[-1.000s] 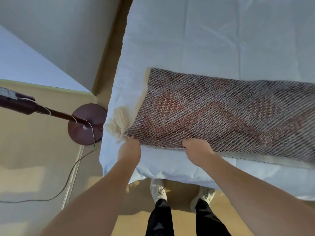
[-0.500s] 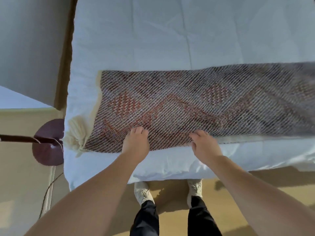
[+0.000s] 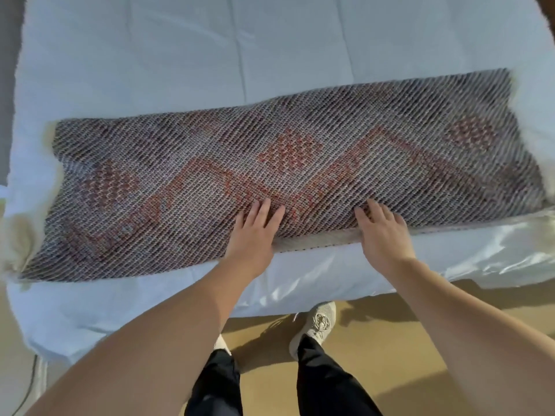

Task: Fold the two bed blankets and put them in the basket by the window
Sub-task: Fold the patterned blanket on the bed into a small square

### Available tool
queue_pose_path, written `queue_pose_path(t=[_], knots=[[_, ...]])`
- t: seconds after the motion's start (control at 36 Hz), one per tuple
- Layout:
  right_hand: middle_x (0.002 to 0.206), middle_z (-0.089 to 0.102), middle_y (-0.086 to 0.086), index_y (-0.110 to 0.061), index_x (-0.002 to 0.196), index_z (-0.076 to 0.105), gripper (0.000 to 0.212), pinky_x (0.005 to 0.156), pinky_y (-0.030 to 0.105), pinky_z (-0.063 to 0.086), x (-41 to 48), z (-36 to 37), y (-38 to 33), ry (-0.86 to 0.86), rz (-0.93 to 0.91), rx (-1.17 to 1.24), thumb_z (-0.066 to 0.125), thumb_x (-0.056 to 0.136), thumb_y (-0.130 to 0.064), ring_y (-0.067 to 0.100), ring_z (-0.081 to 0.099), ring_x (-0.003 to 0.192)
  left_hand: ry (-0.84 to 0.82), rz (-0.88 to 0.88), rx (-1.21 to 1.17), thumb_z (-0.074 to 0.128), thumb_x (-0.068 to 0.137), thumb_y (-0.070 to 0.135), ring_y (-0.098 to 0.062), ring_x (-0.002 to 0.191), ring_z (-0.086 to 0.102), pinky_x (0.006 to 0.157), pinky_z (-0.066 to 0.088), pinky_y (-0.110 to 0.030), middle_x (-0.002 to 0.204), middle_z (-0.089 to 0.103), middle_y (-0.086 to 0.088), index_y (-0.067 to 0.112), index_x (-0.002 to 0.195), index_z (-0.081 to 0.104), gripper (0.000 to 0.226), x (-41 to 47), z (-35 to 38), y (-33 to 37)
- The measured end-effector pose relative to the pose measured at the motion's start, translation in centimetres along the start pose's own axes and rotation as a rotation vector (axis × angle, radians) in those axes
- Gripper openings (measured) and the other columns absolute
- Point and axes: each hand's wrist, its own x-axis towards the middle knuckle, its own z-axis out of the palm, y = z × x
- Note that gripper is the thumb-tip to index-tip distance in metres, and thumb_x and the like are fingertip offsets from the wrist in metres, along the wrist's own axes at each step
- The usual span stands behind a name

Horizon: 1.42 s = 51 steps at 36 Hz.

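A woven blanket (image 3: 300, 163) with a brown, grey and red diamond pattern lies as a long folded strip across the white bed (image 3: 210, 55). Cream fringe (image 3: 18, 244) shows at its left end. My left hand (image 3: 255, 232) rests flat on the blanket's near edge, fingers spread. My right hand (image 3: 383, 232) lies flat on the same edge a little to the right, fingers apart. Neither hand grips the fabric. A second blanket and the basket are out of view.
The bed's near edge (image 3: 330, 280) overhangs a tan floor (image 3: 405, 355). My legs and pale shoes (image 3: 318, 321) stand right against the bed. A thin cable (image 3: 33, 382) runs along the floor at the lower left.
The view has swung right, dropping the floor lamp out of frame. Both hands slid right along the blanket's near edge and went from pinching the edge to lying flat on top.
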Motion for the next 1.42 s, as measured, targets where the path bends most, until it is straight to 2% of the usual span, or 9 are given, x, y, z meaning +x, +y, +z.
queue_pose_path(t=[0.08, 0.17, 0.33, 0.58, 0.69, 0.86, 1.0, 1.14, 1.42], knots=[[0.162, 0.001, 0.008, -0.017, 0.154, 0.007, 0.059, 0.12, 0.044, 0.013, 1.1, 0.1, 1.0, -0.052, -0.03, -0.021, 0.032, 0.1, -0.014, 0.028, 0.006, 0.148, -0.021, -0.035, 0.028, 0.043, 0.099, 0.019, -0.029, 0.146, -0.016, 0.118, -0.001, -0.049, 0.157, -0.025, -0.005, 0.027, 0.147, -0.023, 0.082, 0.5, 0.2, 1.0], [0.162, 0.005, 0.006, -0.016, 0.154, 0.012, 0.055, 0.119, 0.043, 0.016, 1.9, 0.3, 1.8, -0.064, -0.072, -0.035, 0.03, 0.102, -0.017, 0.026, 0.009, 0.148, -0.021, -0.054, 0.029, 0.046, 0.097, 0.007, -0.032, 0.146, -0.014, 0.119, 0.002, -0.045, 0.157, -0.023, -0.009, 0.024, 0.147, -0.023, 0.087, 0.8, 0.3, 1.8], [0.162, 0.005, 0.004, -0.017, 0.154, 0.015, 0.054, 0.12, 0.039, 0.008, 1.7, 0.1, 3.2, -0.074, -0.152, 0.02, 0.031, 0.102, -0.012, 0.022, 0.006, 0.149, -0.092, -0.045, -0.076, 0.038, 0.092, -0.009, -0.029, 0.147, -0.01, 0.12, 0.004, -0.039, 0.16, -0.014, -0.009, 0.022, 0.151, -0.01, 0.082, 1.0, -0.5, 2.7], [0.162, 0.002, 0.005, -0.016, 0.153, 0.017, 0.055, 0.121, 0.037, 0.003, -1.6, 1.1, 3.4, -0.124, -0.17, 0.068, 0.029, 0.1, -0.007, 0.021, 0.001, 0.149, -0.196, 0.02, -0.076, 0.035, 0.088, -0.016, -0.029, 0.146, -0.014, 0.119, 0.0, -0.04, 0.159, -0.016, -0.011, 0.019, 0.153, -0.003, 0.083, -2.4, -1.2, 3.5], [0.162, 0.002, 0.009, -0.019, 0.151, 0.025, 0.048, 0.121, 0.043, 0.007, -2.0, 0.8, 3.3, -0.206, -0.196, 0.05, 0.024, 0.105, -0.029, 0.026, 0.002, 0.149, -0.243, 0.052, -0.081, 0.035, 0.094, 0.007, -0.025, 0.145, -0.019, 0.119, -0.005, -0.04, 0.158, -0.02, -0.008, 0.02, 0.153, -0.005, 0.072, -2.7, -0.9, 3.4], [0.162, -0.008, 0.007, -0.019, 0.155, 0.002, 0.055, 0.119, 0.039, -0.002, -0.7, 0.2, 4.7, -0.137, -0.144, 0.11, 0.013, 0.104, -0.038, 0.024, -0.008, 0.149, -0.091, 0.103, -0.038, 0.015, 0.101, 0.041, -0.023, 0.144, -0.021, 0.119, -0.009, -0.041, 0.158, -0.022, -0.007, 0.019, 0.151, -0.01, 0.06, 0.0, -1.3, 5.4], [0.16, -0.018, 0.008, -0.019, 0.154, -0.007, 0.061, 0.12, 0.041, -0.007, 2.8, 0.4, 7.4, -0.073, -0.168, 0.055, 0.01, 0.102, -0.046, 0.025, -0.016, 0.147, 0.002, 0.059, -0.004, 0.011, 0.099, 0.05, -0.027, 0.144, -0.021, 0.118, -0.007, -0.047, 0.157, -0.022, -0.008, 0.019, 0.151, -0.013, 0.064, 4.6, -1.2, 9.6], [0.161, -0.013, 0.011, -0.015, 0.153, -0.008, 0.071, 0.12, 0.046, -0.005, 6.4, 1.1, 12.6, 0.037, -0.221, -0.047, 0.006, 0.097, -0.057, 0.027, -0.013, 0.148, 0.094, -0.065, 0.009, 0.004, 0.095, 0.056, -0.028, 0.144, -0.021, 0.117, -0.008, -0.05, 0.158, -0.021, -0.011, 0.017, 0.149, -0.018, 0.07, 8.9, -0.7, 14.7], [0.161, -0.004, 0.011, -0.012, 0.154, 0.0, 0.082, 0.119, 0.046, -0.005, 11.3, 1.8, 33.2, 0.053, -0.159, -0.055, -0.003, 0.09, -0.063, 0.027, -0.006, 0.149, 0.187, -0.14, -0.049, -0.001, 0.092, 0.054, -0.036, 0.146, -0.009, 0.117, -0.006, -0.052, 0.157, -0.007, -0.023, 0.002, 0.148, -0.01, 0.077, 17.9, -0.5, 31.6]])
